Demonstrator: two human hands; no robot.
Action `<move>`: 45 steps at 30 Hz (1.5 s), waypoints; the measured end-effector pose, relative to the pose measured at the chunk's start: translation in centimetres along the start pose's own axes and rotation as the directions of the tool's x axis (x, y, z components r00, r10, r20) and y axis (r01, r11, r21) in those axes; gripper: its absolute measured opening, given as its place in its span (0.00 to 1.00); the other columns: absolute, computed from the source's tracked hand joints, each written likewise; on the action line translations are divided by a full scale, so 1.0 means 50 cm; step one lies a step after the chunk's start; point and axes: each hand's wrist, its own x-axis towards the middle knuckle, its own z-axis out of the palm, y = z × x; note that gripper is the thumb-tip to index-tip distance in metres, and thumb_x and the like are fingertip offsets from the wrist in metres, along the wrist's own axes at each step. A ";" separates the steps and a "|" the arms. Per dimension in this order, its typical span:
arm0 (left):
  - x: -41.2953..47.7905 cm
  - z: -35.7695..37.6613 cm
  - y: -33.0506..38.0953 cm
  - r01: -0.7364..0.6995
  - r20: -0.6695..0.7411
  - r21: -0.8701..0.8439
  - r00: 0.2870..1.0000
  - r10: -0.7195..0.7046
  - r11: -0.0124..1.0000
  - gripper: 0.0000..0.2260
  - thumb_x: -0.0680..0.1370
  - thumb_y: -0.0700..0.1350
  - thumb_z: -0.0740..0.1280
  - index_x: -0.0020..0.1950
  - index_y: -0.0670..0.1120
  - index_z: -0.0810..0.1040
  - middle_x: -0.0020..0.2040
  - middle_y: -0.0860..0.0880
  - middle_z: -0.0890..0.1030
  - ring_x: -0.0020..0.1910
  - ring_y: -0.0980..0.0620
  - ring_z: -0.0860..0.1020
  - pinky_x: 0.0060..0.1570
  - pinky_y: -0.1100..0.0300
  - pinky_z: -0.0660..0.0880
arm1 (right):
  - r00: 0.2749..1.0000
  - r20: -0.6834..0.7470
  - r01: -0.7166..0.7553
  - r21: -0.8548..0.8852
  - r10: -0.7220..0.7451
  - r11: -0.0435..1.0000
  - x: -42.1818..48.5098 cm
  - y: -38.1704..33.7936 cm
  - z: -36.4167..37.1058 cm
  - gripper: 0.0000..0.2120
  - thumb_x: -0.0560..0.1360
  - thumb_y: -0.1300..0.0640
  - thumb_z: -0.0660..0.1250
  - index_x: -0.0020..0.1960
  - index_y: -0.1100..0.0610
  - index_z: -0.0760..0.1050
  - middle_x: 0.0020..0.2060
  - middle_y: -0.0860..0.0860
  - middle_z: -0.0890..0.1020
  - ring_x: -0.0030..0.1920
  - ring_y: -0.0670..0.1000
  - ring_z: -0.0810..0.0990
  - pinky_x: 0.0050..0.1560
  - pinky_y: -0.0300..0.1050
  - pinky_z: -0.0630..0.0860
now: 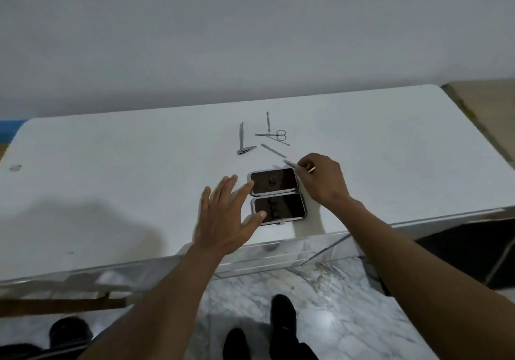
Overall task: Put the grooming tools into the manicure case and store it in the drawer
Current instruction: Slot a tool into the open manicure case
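The manicure case (277, 196) lies open and flat on the white table top (139, 170), showing two dark halves with elastic loops. My left hand (227, 217) rests spread at its left edge, thumb on the near half, index fingertip on the far half. My right hand (320, 177) is just right of the far half, pinching a thin metal tool (291, 163) above that corner. Behind the case lie a slim file (273, 150), small scissors (274, 135), a cuticle pusher (268, 121), a nail clipper (246, 150) and tweezers (241, 135).
The table stands against a plain wall. Its front edge (250, 251) runs just below the case, with a glossy front panel under it. A marble floor and dark shoes (282, 315) show below. A wooden surface (485, 100) sits at the far right.
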 end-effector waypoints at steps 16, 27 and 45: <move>0.004 -0.008 -0.050 -0.167 0.110 0.094 0.982 0.157 0.981 0.35 0.76 0.72 0.44 0.80 0.59 0.50 0.80 0.47 0.55 0.79 0.48 0.50 0.76 0.44 0.49 | 0.957 0.203 0.251 -0.209 -0.209 0.945 -0.140 0.031 -0.010 0.08 0.75 0.58 0.68 0.52 0.56 0.82 0.47 0.55 0.82 0.47 0.56 0.80 0.49 0.47 0.74; 0.004 -0.007 -0.054 -0.159 0.048 0.097 0.987 0.155 0.983 0.33 0.76 0.72 0.49 0.78 0.60 0.54 0.79 0.48 0.59 0.79 0.49 0.55 0.76 0.45 0.52 | 0.876 0.280 0.444 -0.156 -0.392 0.882 -0.113 0.033 -0.004 0.06 0.73 0.59 0.71 0.49 0.56 0.84 0.45 0.53 0.85 0.44 0.55 0.82 0.45 0.43 0.74; 0.004 -0.002 -0.054 -0.158 0.035 0.106 0.987 0.155 0.982 0.32 0.76 0.72 0.50 0.78 0.62 0.52 0.79 0.49 0.59 0.78 0.49 0.55 0.75 0.47 0.51 | 0.896 0.245 0.403 -0.097 -0.371 0.910 -0.110 0.020 0.017 0.07 0.72 0.57 0.72 0.50 0.55 0.84 0.47 0.53 0.85 0.45 0.54 0.82 0.47 0.46 0.77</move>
